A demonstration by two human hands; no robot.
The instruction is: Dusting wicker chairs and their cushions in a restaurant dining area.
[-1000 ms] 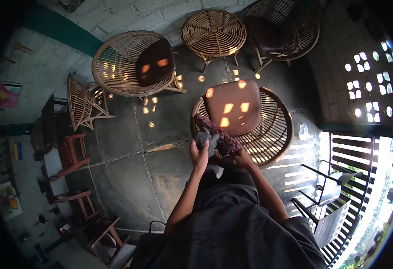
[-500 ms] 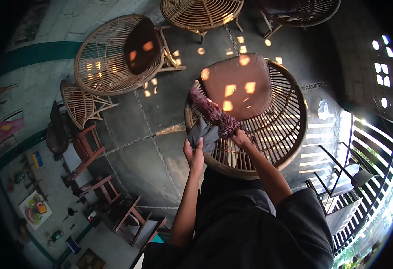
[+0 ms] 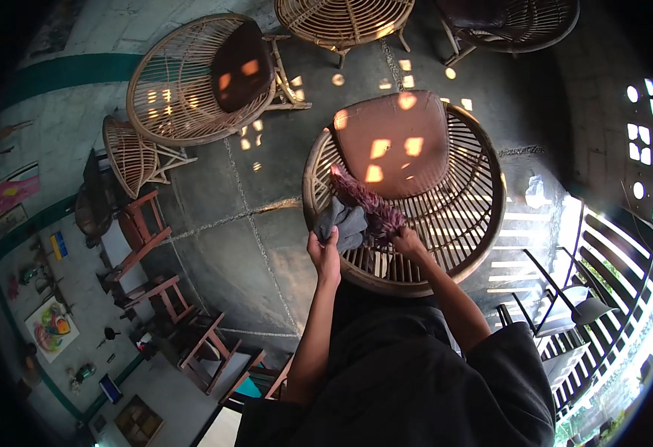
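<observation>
My left hand (image 3: 326, 256) is closed around a bunched dark grey cloth (image 3: 344, 223), thumb on top. In my right hand (image 3: 410, 243) is the end of a fluffy reddish-purple duster (image 3: 371, 203), which slants up and to the left, next to the cloth. Both hands are above the near left part of a round rattan chair (image 3: 488, 238). Its brown seat cushion (image 3: 395, 138) leans at the far side, with the duster's far tip close to its lower left edge. My right fingers are partly hidden, as is the duster's handle.
Another rattan chair (image 3: 170, 82) with a dark cushion stands at the far left, beside a small rattan stool (image 3: 129, 153). A round rattan piece (image 3: 345, 21) is at the back. Wooden chairs (image 3: 144, 231) line the left; a black-framed chair (image 3: 557, 302) is at right.
The duster's far tip has dropped toward me and slightly right. My right hand has shifted a little right and down, and the view has moved slightly. Both hands keep their hold.
</observation>
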